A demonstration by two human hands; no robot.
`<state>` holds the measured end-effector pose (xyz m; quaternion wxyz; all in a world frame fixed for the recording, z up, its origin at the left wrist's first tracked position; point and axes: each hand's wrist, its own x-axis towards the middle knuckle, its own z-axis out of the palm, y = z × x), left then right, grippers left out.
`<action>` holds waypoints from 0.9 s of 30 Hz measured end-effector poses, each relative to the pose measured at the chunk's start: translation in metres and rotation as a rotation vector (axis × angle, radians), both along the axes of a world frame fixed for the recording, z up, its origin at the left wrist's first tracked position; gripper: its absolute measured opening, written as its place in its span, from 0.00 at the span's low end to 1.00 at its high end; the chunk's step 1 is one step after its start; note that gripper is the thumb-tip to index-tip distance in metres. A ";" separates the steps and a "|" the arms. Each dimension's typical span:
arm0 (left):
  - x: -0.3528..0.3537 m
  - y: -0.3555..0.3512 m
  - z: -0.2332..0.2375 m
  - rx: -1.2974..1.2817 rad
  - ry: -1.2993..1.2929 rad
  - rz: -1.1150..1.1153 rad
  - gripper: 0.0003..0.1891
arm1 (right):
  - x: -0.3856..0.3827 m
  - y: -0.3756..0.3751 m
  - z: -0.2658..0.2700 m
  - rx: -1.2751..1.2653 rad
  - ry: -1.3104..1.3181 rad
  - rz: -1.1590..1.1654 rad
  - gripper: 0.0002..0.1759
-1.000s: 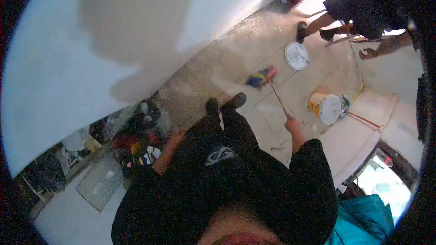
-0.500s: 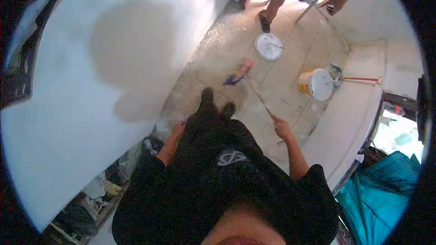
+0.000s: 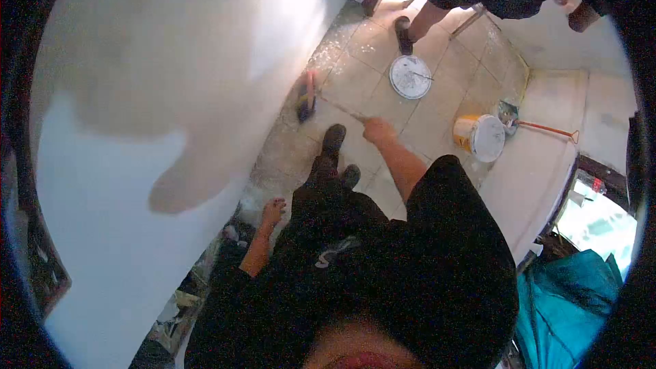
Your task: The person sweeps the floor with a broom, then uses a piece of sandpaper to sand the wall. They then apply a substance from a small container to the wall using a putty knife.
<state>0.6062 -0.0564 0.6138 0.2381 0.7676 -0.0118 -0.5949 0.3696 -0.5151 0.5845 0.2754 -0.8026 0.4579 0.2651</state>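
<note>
My right hand point(image 3: 376, 129) grips the end of a thin broom handle point(image 3: 339, 109). The handle runs left across the tiled floor point(image 3: 355, 82) to a pink and blue broom head point(image 3: 307, 98) that lies at the foot of the white wall point(image 3: 171, 96). My left hand point(image 3: 273, 210) hangs beside my left leg, fingers loose, holding nothing. My two dark shoes point(image 3: 334, 138) stand on the wet tiles just below the handle.
A white round lid point(image 3: 410, 76) lies on the tiles ahead. A yellow bucket point(image 3: 477, 137) stands to the right, next to a trowel with an orange handle point(image 3: 543, 128). Another person's legs point(image 3: 424, 20) stand at the top. A teal sheet point(image 3: 567, 307) lies at lower right.
My right hand has swung left and forward, pushing the broom head from the middle tiles to the base of the wall. My view has tilted slightly; the other person has shifted right.
</note>
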 end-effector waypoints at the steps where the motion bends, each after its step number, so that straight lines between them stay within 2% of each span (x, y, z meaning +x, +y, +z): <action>1: 0.008 0.017 -0.033 -0.001 0.035 -0.006 0.19 | -0.010 -0.017 -0.015 -0.012 0.019 0.010 0.30; 2: 0.014 0.024 -0.052 -0.004 0.068 -0.014 0.19 | -0.017 -0.023 -0.002 -0.007 0.026 0.003 0.30; 3: 0.020 0.013 -0.041 0.000 0.072 -0.025 0.19 | -0.024 -0.027 0.022 -0.021 0.022 -0.103 0.30; 4: 0.026 -0.008 -0.015 0.002 0.009 -0.144 0.18 | -0.035 -0.028 0.036 -0.038 0.017 -0.210 0.31; 5: 0.030 -0.024 0.001 0.003 -0.053 -0.263 0.17 | -0.055 -0.025 0.034 -0.038 0.022 -0.222 0.31; 7: 0.051 -0.031 -0.028 -0.059 -0.055 -0.349 0.17 | -0.106 -0.013 0.029 0.024 0.013 -0.255 0.31; 9: 0.070 -0.055 -0.044 -0.130 -0.055 -0.446 0.16 | -0.163 0.033 0.057 -0.084 -0.048 -0.333 0.32; 10: 0.081 -0.082 -0.044 -0.055 -0.016 -0.446 0.16 | -0.213 0.060 0.009 -0.078 0.119 -0.329 0.30; 11: 0.089 -0.108 -0.043 0.019 0.022 -0.444 0.16 | -0.240 0.088 0.019 -0.110 0.152 -0.300 0.23; 12: 0.098 -0.133 -0.038 -0.069 -0.090 -0.622 0.18 | -0.266 0.116 0.028 -0.069 0.111 -0.513 0.22; 13: 0.104 -0.164 -0.031 -0.046 -0.108 -0.686 0.18 | -0.288 0.140 0.036 -0.026 0.068 -0.723 0.22; 14: 0.109 -0.196 -0.029 -0.022 -0.129 -0.747 0.18 | -0.300 0.152 0.050 0.019 0.100 -0.701 0.23; 15: 0.118 -0.221 -0.041 -0.147 -0.220 -1.073 0.20 | -0.309 0.165 0.062 0.067 0.132 -0.681 0.25; 17: 0.115 -0.286 -0.030 -0.254 -0.341 -1.443 0.23 | -0.342 0.212 0.033 0.093 0.118 -0.803 0.25; 19: 0.082 -0.341 -0.029 -0.382 -0.345 -1.384 0.31 | -0.351 0.243 0.023 0.128 0.107 -0.920 0.26; 20: 0.067 -0.359 -0.053 -0.535 -0.319 -1.270 0.36 | -0.344 0.253 0.023 -0.309 -0.144 -0.594 0.26; 21: 0.042 -0.383 -0.050 -0.682 -0.295 -1.322 0.40 | -0.332 0.261 0.021 -0.725 -0.379 -0.235 0.25; 22: 0.008 -0.405 -0.039 -0.831 -0.266 -1.367 0.43 | -0.310 0.254 0.033 -0.295 -0.287 -0.621 0.25; 23: -0.024 -0.423 -0.027 -0.896 -0.226 -1.434 0.42 | -0.280 0.233 0.051 0.154 -0.186 -0.980 0.24; 24: -0.054 -0.436 -0.021 -0.960 -0.184 -1.500 0.40 | -0.244 0.211 0.068 0.186 -0.214 -1.027 0.24; 26: -0.096 -0.441 -0.043 -1.253 -0.326 -1.615 0.43 | -0.170 0.152 0.093 0.272 -0.288 -1.117 0.25; 27: -0.107 -0.454 -0.047 -1.253 -0.326 -1.618 0.43 | -0.136 0.117 0.112 0.328 -0.329 -1.143 0.25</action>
